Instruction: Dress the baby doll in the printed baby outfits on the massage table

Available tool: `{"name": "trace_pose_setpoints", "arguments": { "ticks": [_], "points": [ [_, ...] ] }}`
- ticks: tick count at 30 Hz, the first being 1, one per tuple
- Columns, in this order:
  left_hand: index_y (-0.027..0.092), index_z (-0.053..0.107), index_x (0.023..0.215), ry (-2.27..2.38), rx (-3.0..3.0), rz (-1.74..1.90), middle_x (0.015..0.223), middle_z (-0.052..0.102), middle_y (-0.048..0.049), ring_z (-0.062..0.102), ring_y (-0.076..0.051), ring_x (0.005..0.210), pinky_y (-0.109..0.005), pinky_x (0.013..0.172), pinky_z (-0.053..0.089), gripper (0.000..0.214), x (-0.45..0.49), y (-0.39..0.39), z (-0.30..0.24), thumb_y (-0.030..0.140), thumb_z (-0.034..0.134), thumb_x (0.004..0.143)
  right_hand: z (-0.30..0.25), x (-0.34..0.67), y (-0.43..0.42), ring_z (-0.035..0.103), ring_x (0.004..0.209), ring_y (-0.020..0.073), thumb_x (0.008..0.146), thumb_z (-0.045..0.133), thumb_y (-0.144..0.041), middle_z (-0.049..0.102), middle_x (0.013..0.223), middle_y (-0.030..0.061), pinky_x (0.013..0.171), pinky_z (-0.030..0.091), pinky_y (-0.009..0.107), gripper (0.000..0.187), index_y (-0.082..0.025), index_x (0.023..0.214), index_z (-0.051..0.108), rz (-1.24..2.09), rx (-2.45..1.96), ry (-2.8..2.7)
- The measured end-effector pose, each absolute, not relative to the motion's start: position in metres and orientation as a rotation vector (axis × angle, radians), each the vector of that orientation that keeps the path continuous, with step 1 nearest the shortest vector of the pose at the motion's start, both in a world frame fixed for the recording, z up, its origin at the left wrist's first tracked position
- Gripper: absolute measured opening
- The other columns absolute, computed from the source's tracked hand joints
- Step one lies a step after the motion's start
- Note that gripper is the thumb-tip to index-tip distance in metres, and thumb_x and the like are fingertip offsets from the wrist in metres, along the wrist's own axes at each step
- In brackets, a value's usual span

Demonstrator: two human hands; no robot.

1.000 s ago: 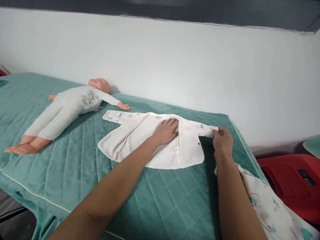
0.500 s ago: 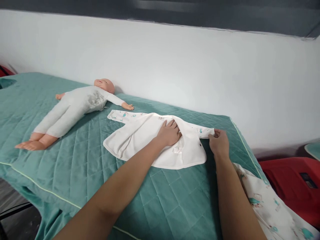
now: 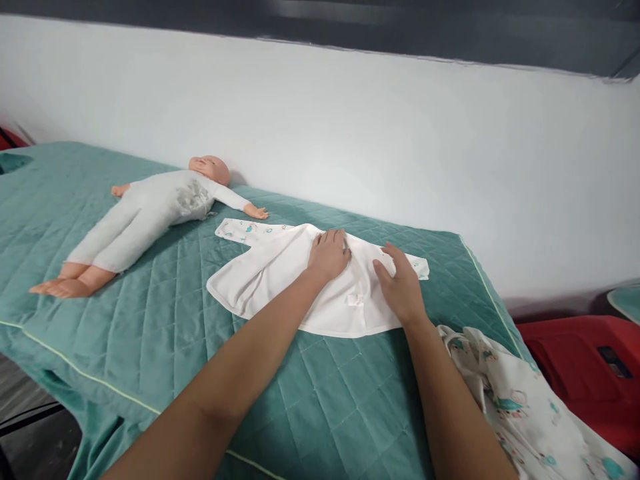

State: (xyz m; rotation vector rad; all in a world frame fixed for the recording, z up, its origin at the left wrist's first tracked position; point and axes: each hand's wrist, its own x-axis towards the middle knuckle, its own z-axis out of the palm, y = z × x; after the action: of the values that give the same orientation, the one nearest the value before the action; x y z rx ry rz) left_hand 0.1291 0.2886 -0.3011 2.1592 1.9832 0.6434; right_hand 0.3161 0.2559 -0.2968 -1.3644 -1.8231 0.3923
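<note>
A small white baby shirt (image 3: pixel 280 280) lies spread out on the green quilted bed cover, its front open and its printed sleeves stretched to both sides. My left hand (image 3: pixel 329 255) rests flat on the shirt near the neckline, fingers together and extended. Over the right half of the shirt, close to the base of the right sleeve, is my right hand (image 3: pixel 400 283), thumb and fingers apart and holding nothing. Part of that sleeve is hidden behind it. A baby doll (image 3: pixel 150 207) in a white cloth body lies on its back to the left, one hand near the left sleeve.
The green quilted cover (image 3: pixel 165 333) drapes over the bed's front edge. A printed white cloth (image 3: pixel 530 407) lies bunched at the right corner. Beyond it stands a red plastic object (image 3: pixel 575 360). A white wall (image 3: pixel 350 133) runs along the back.
My right hand has let go of the right sleeve's cuff and moved left over the shirt. My left hand has slid slightly left and up towards the neckline.
</note>
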Motion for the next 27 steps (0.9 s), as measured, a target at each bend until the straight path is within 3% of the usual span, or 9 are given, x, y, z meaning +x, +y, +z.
{"name": "trace_pose_setpoints", "arguments": {
  "ticks": [6,12,21,27],
  "points": [
    [0.019,0.034,0.156,1.931,2.224,0.502,0.165,0.031,-0.0073,0.025,-0.026,0.154,-0.051,0.126,0.017,0.057,0.129,0.292,-0.304,0.037,0.028,0.101,-0.302,0.294,0.245,0.036,0.148,0.0257,0.094,0.054,-0.047,0.041,0.158,0.0137,0.125,0.028,0.048,0.06,-0.016,0.145,0.049,0.506,-1.248,-2.1],
    [0.02,0.033,0.157,1.929,2.243,0.436,0.166,0.028,-0.0052,0.02,-0.026,0.155,-0.054,0.126,0.015,0.06,0.13,0.301,-0.305,0.037,0.025,0.101,-0.309,0.29,0.246,0.029,0.151,0.0278,0.091,0.05,-0.033,0.035,0.161,0.0146,0.126,0.025,0.052,0.064,-0.014,0.152,0.04,0.519,-1.32,-2.181],
    [0.024,0.039,0.154,1.952,2.253,0.449,0.165,0.032,-0.0036,0.023,-0.024,0.155,-0.054,0.127,0.01,0.057,0.131,0.319,-0.309,0.032,0.028,0.099,-0.314,0.284,0.246,0.026,0.153,0.03,0.092,0.047,-0.031,0.033,0.162,0.0174,0.125,0.017,0.057,0.062,-0.014,0.151,0.039,0.474,-1.362,-2.293],
    [0.02,0.046,0.147,1.949,2.258,0.559,0.161,0.04,-0.0064,0.027,-0.025,0.152,-0.052,0.126,0.015,0.051,0.132,0.321,-0.307,0.026,0.03,0.1,-0.313,0.286,0.245,0.031,0.151,0.026,0.084,0.04,-0.015,0.04,0.158,0.013,0.126,0.024,0.052,0.067,-0.015,0.151,0.042,0.508,-1.332,-2.191]
  ]
}}
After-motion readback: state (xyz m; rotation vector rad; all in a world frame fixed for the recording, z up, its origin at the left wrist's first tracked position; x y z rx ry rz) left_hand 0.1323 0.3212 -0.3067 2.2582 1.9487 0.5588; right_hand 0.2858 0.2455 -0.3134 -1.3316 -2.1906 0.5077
